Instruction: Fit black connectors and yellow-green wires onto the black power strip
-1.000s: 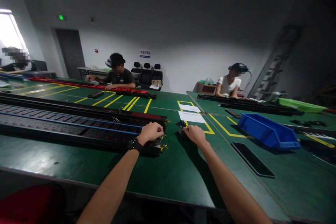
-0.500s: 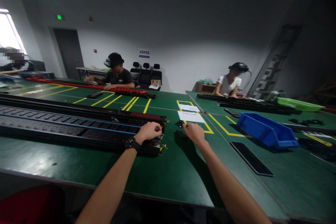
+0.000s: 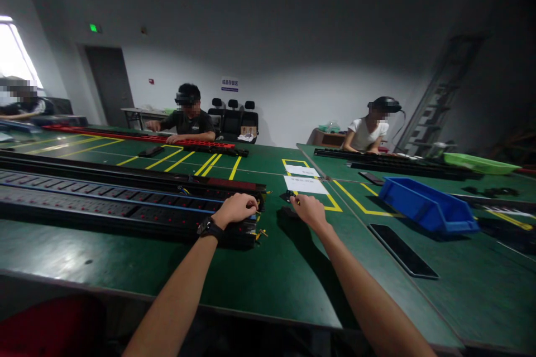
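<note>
My left hand point(image 3: 238, 209), with a watch on its wrist, rests over the right end of a long black panel point(image 3: 138, 213) with rows of red dots and a blue strip. Its fingers are closed at the panel's end, and what they hold is hidden. Short yellow wires point(image 3: 262, 234) stick out there. Just to the right, my right hand point(image 3: 310, 211) hovers above the table, fingers pinched at a small black part point(image 3: 288, 196). A dark block-like piece point(image 3: 288, 212) shows beneath those fingers, too dim to make out.
Right of my arm lies a dark flat phone-like slab point(image 3: 402, 251), with a blue bin point(image 3: 427, 206) behind it. White paper sheets point(image 3: 305, 184) lie beyond my right hand. Across the green table point(image 3: 268, 290), co-workers sit at a red rail point(image 3: 201, 144) and black rails point(image 3: 402, 167).
Both my hands keep nearly the same place and grip. The co-worker behind the red rail has raised their head and shifted a hand slightly right.
</note>
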`<state>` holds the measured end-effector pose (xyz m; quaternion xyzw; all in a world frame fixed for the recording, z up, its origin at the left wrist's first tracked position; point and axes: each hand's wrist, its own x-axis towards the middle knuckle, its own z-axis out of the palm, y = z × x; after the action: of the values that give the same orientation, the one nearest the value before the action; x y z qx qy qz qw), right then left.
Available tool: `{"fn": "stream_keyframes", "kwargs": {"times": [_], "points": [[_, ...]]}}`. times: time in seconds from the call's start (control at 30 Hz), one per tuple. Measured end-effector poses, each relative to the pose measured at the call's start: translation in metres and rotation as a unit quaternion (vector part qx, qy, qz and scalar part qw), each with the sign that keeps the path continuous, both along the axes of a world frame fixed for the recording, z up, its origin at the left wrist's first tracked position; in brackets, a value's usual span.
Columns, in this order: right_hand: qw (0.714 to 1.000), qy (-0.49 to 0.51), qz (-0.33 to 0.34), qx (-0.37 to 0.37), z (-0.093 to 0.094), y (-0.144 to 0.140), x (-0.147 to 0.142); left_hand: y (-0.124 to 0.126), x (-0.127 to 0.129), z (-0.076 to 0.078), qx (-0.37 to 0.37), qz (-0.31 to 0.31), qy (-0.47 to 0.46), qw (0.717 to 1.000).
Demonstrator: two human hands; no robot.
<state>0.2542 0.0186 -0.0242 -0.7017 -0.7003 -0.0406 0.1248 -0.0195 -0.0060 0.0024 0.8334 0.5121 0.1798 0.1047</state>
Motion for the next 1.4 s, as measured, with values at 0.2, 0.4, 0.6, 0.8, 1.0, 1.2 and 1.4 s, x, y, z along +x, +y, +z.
{"fn": "stream_keyframes", "kwargs": {"times": [0.2,0.4,0.6,0.8,1.0,1.2,1.4], "points": [[1.0,0.007,0.003,-0.001,0.001,-0.001,-0.003,-0.003,0.001,0.001,0.006,0.01,0.0,1.0],[1.0,0.003,0.006,-0.014,0.001,-0.001,-0.003,-0.001,0.0,-0.002,-0.001,0.008,-0.007,1.0],[0.986,0.057,0.147,0.044,-0.009,-0.009,-0.027,0.003,-0.004,-0.004,-0.003,-0.01,-0.049,0.999],[0.949,0.046,0.301,0.075,-0.017,-0.016,-0.059,0.0,-0.006,0.001,0.012,-0.016,-0.052,0.998],[0.946,0.015,0.31,0.094,-0.012,-0.016,-0.065,0.002,-0.007,0.005,0.015,-0.02,-0.101,0.995],[0.968,0.05,0.225,0.101,-0.016,-0.009,-0.058,0.003,-0.003,0.006,0.105,0.037,-0.158,0.981],[0.961,0.216,0.137,0.101,-0.018,0.005,-0.041,0.005,0.0,0.003,0.132,0.04,-0.213,0.967]]}}
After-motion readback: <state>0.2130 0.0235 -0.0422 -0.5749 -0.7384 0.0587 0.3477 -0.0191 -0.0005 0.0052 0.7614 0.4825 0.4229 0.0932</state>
